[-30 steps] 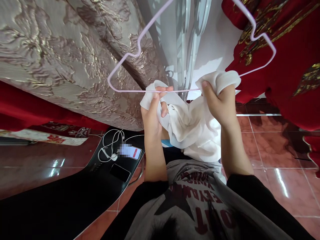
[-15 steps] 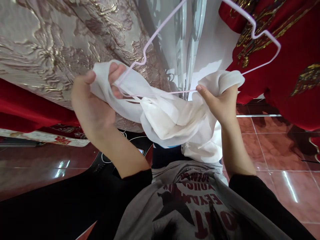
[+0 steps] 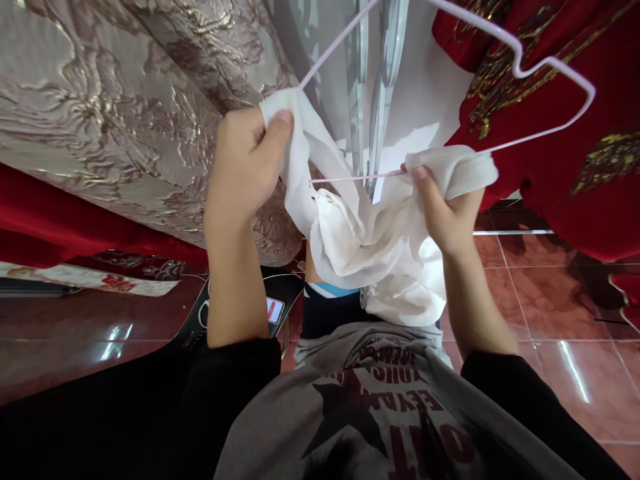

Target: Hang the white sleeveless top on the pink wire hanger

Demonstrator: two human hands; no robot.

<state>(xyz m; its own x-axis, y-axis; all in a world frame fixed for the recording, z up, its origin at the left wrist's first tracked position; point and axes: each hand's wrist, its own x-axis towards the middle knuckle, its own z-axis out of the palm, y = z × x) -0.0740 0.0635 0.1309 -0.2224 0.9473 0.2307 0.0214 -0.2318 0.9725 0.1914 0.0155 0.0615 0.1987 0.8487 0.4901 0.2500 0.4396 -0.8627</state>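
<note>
A white, thin garment (image 3: 345, 247) hangs bunched between my hands, over a pale pink wire clothes hanger (image 3: 545, 63). My left hand (image 3: 255, 153) is closed on the garment's upper left part, thumb on top. The hanger's left end disappears under the cloth there. On the other side my right hand (image 3: 445, 207) grips the gathered cloth, with its thumb near the hanger's bottom bar. The hanger's right shoulder sticks out bare past this cloth. Its hook lies beyond the top of the view. The lower garment drapes toward my lap.
Beige-pink embossed fabric (image 3: 125, 133) hangs at the left. At the right hangs a red garment (image 3: 550, 153) with gold sequins. Silvery metal legs (image 3: 385, 73) stand against the wall ahead. A phone (image 3: 275, 310) lies on a black seat (image 3: 287, 287). The floor (image 3: 550, 307) has red tiles.
My left hand has moved right and upward, closing on the cloth and covering the hanger's left end. My right hand has kept its grip, and the hanger has shifted slightly to the right.
</note>
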